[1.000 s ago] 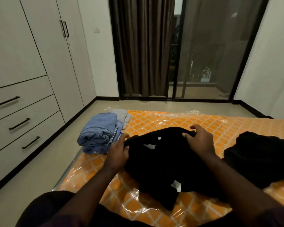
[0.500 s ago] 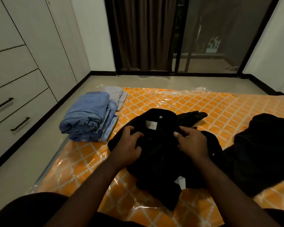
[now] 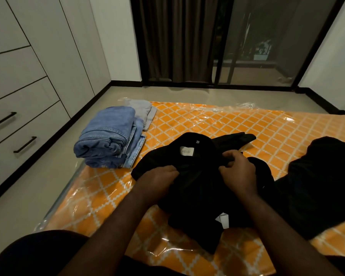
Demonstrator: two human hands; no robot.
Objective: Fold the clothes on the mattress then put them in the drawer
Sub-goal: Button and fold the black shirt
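Head view: the left hand [image 3: 157,180] and right hand [image 3: 236,170] have drawn in from the far edge of the black shirt [image 3: 195,196]. Each now grips a fistful of it at frame centre, on the mattress [image 3: 207,124]. Folding looks barely begun, and the drawers [image 3: 24,132] at left are closed.

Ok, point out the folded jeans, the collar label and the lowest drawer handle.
folded jeans [image 3: 106,136], head view, top denim layer.
collar label [image 3: 187,151], head view, its centre.
lowest drawer handle [image 3: 25,145], head view, middle of bar.

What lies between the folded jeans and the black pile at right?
The black shirt, gripped by the left hand and right hand, as the head view shows.
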